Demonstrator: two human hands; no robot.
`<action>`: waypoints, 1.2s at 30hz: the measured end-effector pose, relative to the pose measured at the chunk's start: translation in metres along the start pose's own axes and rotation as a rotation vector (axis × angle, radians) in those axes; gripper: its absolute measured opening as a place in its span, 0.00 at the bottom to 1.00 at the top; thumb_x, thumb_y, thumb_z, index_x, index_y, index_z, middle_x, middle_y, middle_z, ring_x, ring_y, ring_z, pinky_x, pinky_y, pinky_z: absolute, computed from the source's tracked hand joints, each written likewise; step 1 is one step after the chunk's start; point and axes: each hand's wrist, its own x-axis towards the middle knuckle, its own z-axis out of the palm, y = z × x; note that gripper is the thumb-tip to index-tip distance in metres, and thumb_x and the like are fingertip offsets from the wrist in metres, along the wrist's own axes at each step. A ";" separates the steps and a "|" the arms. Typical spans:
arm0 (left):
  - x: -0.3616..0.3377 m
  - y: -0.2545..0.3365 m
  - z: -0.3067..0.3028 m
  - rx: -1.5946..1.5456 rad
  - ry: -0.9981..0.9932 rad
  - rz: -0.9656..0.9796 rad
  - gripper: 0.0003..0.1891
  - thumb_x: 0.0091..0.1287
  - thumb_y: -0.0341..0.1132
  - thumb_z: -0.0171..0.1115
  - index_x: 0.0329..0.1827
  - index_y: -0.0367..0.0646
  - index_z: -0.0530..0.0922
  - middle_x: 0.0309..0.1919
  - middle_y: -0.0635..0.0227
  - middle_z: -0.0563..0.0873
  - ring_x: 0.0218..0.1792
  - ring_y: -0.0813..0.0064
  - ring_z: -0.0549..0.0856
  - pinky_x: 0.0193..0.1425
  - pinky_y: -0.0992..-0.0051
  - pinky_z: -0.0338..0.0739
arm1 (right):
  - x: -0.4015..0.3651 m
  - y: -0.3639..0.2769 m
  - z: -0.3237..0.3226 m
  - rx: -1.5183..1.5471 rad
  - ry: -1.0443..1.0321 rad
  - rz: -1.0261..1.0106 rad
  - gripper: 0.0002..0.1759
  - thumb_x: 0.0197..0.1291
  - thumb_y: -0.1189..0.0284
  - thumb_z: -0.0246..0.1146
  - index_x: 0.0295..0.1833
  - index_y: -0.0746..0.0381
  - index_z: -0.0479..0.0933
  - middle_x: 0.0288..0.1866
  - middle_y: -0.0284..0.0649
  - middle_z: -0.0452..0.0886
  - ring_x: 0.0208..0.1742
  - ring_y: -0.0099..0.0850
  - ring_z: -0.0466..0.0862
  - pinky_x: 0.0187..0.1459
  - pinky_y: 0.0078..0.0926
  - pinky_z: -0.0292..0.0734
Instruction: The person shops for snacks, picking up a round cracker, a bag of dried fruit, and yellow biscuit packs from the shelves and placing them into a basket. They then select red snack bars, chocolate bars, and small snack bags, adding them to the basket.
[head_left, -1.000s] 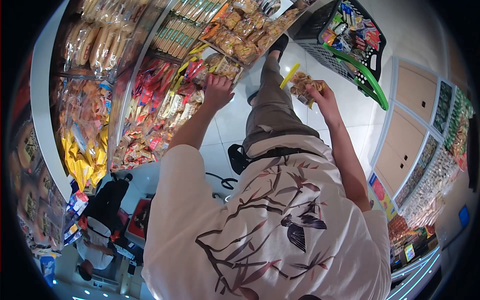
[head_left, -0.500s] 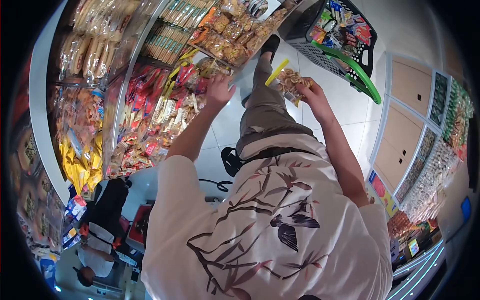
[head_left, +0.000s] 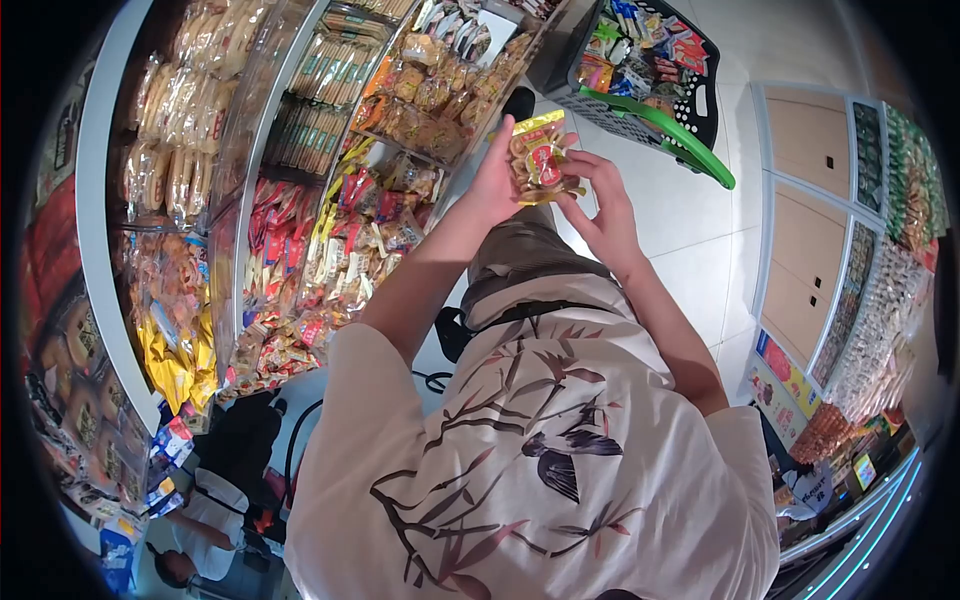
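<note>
The person holds one snack packet (head_left: 541,158) up in front with two hands. The left hand (head_left: 495,185) is on the packet's left side, and its grip is curled around that edge. The right hand (head_left: 603,215) is on the right side and a bit lower. Its grip is a pinch: the fingertips press on the packet's right edge while the other fingers fan out a little. So the packet sits right between the two grips, touching both.

The packet is small, flat and shiny. It has a yellow strip at the top, a red label in the middle, and round brown snacks showing through clear plastic.

Past the right grip stands one shopping basket (head_left: 592,100) on the floor (head_left: 690,240). Its walls are plastic mesh, and it has one curved green handle (head_left: 680,135). It is full of bright packets, too many and too small to count.

Beside the left grip are curved shelves (head_left: 88,230) in several rows, packed with crinkly bags. There are long pale biscuit packs (head_left: 180,110) high up and shiny yellow bags (head_left: 175,350) lower down.

The floor is smooth white tiles. The person's shirt (head_left: 540,450) is pale with dark leaves and one bird on it. One other person (head_left: 215,510) is well away from both grips, low by the shelves.
</note>
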 end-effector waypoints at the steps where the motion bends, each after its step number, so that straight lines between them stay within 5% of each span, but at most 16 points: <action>1: 0.000 0.002 0.004 0.011 -0.024 -0.001 0.42 0.69 0.71 0.30 0.73 0.45 0.62 0.68 0.55 0.71 0.64 0.55 0.75 0.64 0.49 0.73 | -0.002 0.005 -0.001 0.048 0.041 0.067 0.24 0.55 0.71 0.69 0.57 0.60 0.73 0.57 0.43 0.76 0.57 0.40 0.77 0.55 0.34 0.74; 3: 0.000 0.005 0.014 0.021 0.022 -0.058 0.47 0.65 0.75 0.25 0.74 0.45 0.61 0.68 0.56 0.70 0.63 0.54 0.76 0.62 0.48 0.74 | -0.005 0.019 -0.003 0.150 0.129 0.199 0.22 0.58 0.71 0.67 0.57 0.60 0.72 0.57 0.43 0.76 0.55 0.38 0.79 0.53 0.33 0.75; 9: 0.013 -0.001 0.031 0.249 0.015 -0.180 0.45 0.67 0.73 0.26 0.74 0.45 0.59 0.69 0.57 0.69 0.63 0.56 0.77 0.55 0.52 0.80 | -0.011 0.034 -0.020 0.586 -0.084 0.459 0.22 0.65 0.67 0.63 0.60 0.65 0.69 0.47 0.38 0.78 0.46 0.25 0.81 0.46 0.25 0.78; 10: 0.015 -0.004 0.032 0.210 -0.013 -0.168 0.34 0.73 0.61 0.43 0.72 0.43 0.63 0.63 0.58 0.76 0.57 0.61 0.81 0.49 0.59 0.83 | -0.011 0.034 -0.021 0.674 -0.105 0.494 0.23 0.65 0.67 0.64 0.61 0.65 0.69 0.47 0.37 0.78 0.46 0.24 0.80 0.46 0.25 0.78; 14: 0.035 -0.005 0.056 0.609 0.068 -0.138 0.22 0.65 0.30 0.65 0.62 0.39 0.73 0.47 0.65 0.84 0.43 0.73 0.85 0.40 0.71 0.85 | 0.003 0.044 -0.038 0.742 -0.062 0.508 0.25 0.64 0.66 0.64 0.63 0.64 0.69 0.50 0.36 0.79 0.46 0.22 0.79 0.48 0.23 0.77; 19: 0.067 0.017 0.098 0.799 0.022 -0.138 0.19 0.68 0.35 0.63 0.60 0.41 0.74 0.48 0.66 0.83 0.41 0.76 0.85 0.38 0.75 0.84 | 0.027 0.047 -0.086 0.476 0.058 0.376 0.25 0.61 0.67 0.67 0.60 0.64 0.71 0.46 0.37 0.82 0.45 0.21 0.80 0.48 0.23 0.76; 23: 0.108 0.035 0.109 1.112 -0.018 -0.124 0.18 0.71 0.38 0.59 0.61 0.44 0.74 0.49 0.67 0.83 0.40 0.78 0.85 0.38 0.77 0.81 | 0.028 0.060 -0.183 0.749 0.707 0.545 0.19 0.69 0.61 0.59 0.55 0.65 0.73 0.43 0.36 0.81 0.39 0.19 0.79 0.40 0.21 0.75; 25: 0.131 0.032 0.096 1.477 -0.023 0.035 0.18 0.70 0.39 0.59 0.61 0.45 0.74 0.50 0.67 0.83 0.40 0.79 0.85 0.39 0.76 0.80 | -0.004 0.106 -0.233 0.749 0.793 0.654 0.19 0.72 0.56 0.54 0.49 0.63 0.75 0.37 0.32 0.80 0.31 0.18 0.76 0.32 0.18 0.71; 29: 0.168 0.046 0.126 1.914 -0.203 0.106 0.16 0.67 0.41 0.61 0.55 0.45 0.76 0.46 0.60 0.82 0.42 0.63 0.84 0.47 0.66 0.78 | -0.001 0.135 -0.271 0.452 0.660 0.866 0.21 0.70 0.55 0.56 0.53 0.62 0.74 0.39 0.32 0.81 0.31 0.18 0.76 0.31 0.18 0.70; 30: 0.180 0.038 0.115 1.864 -0.262 0.250 0.17 0.67 0.44 0.60 0.54 0.45 0.76 0.45 0.58 0.80 0.43 0.54 0.82 0.50 0.62 0.76 | 0.006 0.147 -0.266 0.412 0.607 0.913 0.22 0.69 0.54 0.56 0.55 0.62 0.74 0.40 0.32 0.81 0.32 0.19 0.77 0.32 0.18 0.70; 33: 0.199 0.016 0.117 1.961 -0.242 0.022 0.18 0.67 0.46 0.60 0.54 0.45 0.75 0.46 0.57 0.80 0.44 0.54 0.82 0.48 0.61 0.76 | 0.029 0.212 -0.226 0.652 0.630 0.968 0.26 0.64 0.52 0.63 0.55 0.63 0.74 0.40 0.33 0.82 0.34 0.19 0.78 0.31 0.16 0.71; 36: 0.214 -0.021 0.105 1.901 -0.207 0.031 0.15 0.67 0.48 0.60 0.42 0.46 0.81 0.30 0.62 0.85 0.33 0.57 0.85 0.40 0.63 0.78 | 0.057 0.303 -0.162 0.808 0.451 1.042 0.26 0.61 0.56 0.66 0.57 0.63 0.74 0.40 0.32 0.82 0.34 0.21 0.79 0.31 0.17 0.72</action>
